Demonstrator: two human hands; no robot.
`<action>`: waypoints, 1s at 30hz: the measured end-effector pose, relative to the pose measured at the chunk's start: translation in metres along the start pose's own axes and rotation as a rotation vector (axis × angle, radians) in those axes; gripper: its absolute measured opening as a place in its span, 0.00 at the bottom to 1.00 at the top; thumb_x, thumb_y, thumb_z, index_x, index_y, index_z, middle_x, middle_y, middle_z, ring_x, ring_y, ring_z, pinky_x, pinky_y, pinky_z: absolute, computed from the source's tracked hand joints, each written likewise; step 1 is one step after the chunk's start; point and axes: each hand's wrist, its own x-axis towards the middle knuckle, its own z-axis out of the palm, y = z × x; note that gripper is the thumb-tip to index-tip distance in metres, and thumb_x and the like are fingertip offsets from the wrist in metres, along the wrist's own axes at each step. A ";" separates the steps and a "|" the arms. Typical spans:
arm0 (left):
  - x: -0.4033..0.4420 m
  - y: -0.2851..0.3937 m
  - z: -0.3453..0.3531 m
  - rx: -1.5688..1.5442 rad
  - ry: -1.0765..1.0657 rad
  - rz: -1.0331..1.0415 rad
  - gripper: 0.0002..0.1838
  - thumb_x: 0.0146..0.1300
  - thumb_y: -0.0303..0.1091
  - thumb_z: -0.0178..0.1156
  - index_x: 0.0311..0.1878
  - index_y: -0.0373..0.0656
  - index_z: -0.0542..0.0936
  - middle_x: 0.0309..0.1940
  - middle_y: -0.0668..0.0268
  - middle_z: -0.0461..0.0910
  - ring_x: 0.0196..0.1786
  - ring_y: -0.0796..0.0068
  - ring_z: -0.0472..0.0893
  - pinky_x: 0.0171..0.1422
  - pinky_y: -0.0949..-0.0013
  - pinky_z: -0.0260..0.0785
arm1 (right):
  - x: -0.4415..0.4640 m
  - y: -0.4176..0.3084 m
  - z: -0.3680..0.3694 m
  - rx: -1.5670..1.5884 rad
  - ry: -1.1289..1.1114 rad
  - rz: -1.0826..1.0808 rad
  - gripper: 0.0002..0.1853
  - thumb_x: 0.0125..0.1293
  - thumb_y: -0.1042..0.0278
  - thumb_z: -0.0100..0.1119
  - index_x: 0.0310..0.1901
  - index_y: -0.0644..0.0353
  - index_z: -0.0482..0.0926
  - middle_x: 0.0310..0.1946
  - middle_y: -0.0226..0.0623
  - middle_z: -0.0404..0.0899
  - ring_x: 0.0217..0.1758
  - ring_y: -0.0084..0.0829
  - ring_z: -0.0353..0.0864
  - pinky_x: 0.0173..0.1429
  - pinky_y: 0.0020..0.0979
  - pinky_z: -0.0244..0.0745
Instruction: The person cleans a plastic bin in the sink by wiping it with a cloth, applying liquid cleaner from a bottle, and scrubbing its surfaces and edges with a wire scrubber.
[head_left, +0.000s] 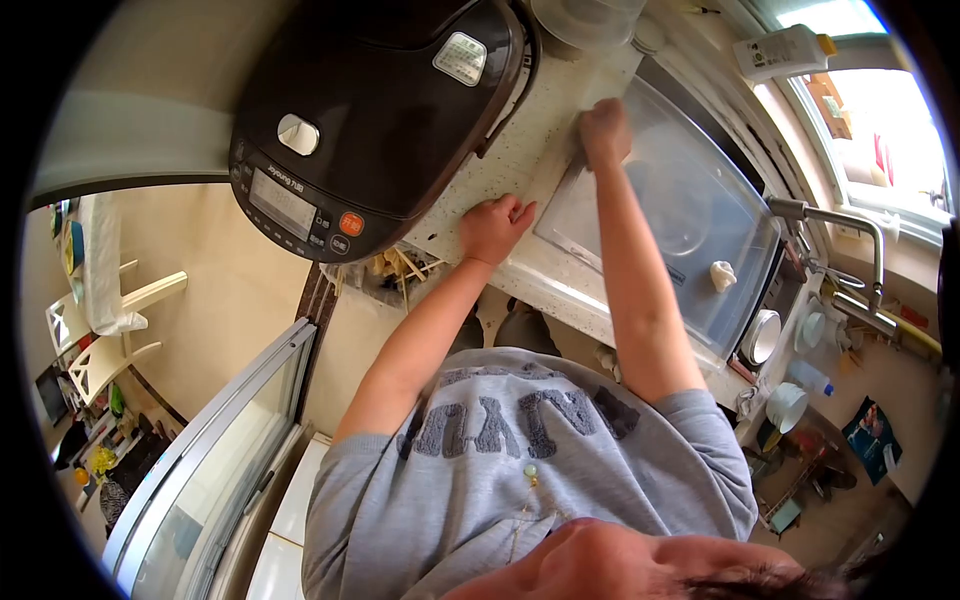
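My left hand (494, 228) is closed, its fingers loosely curled, low over the speckled light counter (508, 165); nothing shows in it. Farther forward, my right hand (606, 132) is closed in a fist at the left edge of a large translucent plastic sheet or board (660, 210). Whatever lies inside that fist, if anything, is hidden. Toward the board's right side sits a small white lump (722, 276), whose kind I cannot tell. Left of both hands stands a dark brown Joyoung rice cooker (385, 110), its lid shut.
A clear plastic container (590, 20) stands behind the cooker. A metal faucet (840, 215) rises at the right, near several bowls, including a white one (762, 337). A white bottle with a yellow cap (785, 52) is by the window. A glass sliding door (215, 455) is at lower left.
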 end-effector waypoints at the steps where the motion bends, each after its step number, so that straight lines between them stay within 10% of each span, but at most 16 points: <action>1: 0.001 -0.002 -0.001 0.006 0.003 -0.005 0.14 0.51 0.46 0.65 0.20 0.49 0.76 0.13 0.70 0.75 0.18 0.68 0.76 0.22 0.68 0.66 | 0.013 0.000 0.006 0.003 -0.007 -0.003 0.09 0.50 0.68 0.58 0.35 0.51 0.75 0.29 0.33 0.80 0.35 0.40 0.80 0.39 0.37 0.72; 12: 0.002 0.000 0.003 -0.011 0.002 0.036 0.14 0.54 0.44 0.61 0.20 0.49 0.73 0.16 0.67 0.76 0.20 0.63 0.77 0.23 0.63 0.68 | -0.150 0.036 -0.027 0.072 -0.045 -0.560 0.06 0.49 0.72 0.62 0.25 0.55 0.73 0.21 0.32 0.76 0.29 0.39 0.74 0.34 0.39 0.68; 20: 0.001 -0.003 0.003 0.031 0.053 0.080 0.10 0.56 0.41 0.60 0.23 0.49 0.76 0.14 0.66 0.75 0.19 0.62 0.76 0.22 0.62 0.66 | -0.104 0.031 -0.007 0.079 0.086 -0.445 0.05 0.49 0.75 0.59 0.26 0.53 0.74 0.22 0.34 0.75 0.31 0.40 0.73 0.34 0.40 0.66; 30: 0.004 -0.003 0.004 0.044 0.039 0.066 0.13 0.55 0.44 0.61 0.22 0.49 0.75 0.13 0.67 0.74 0.19 0.63 0.76 0.22 0.64 0.66 | -0.174 0.045 -0.040 0.272 -0.332 -0.449 0.05 0.47 0.74 0.61 0.25 0.52 0.75 0.22 0.28 0.75 0.34 0.35 0.73 0.43 0.35 0.65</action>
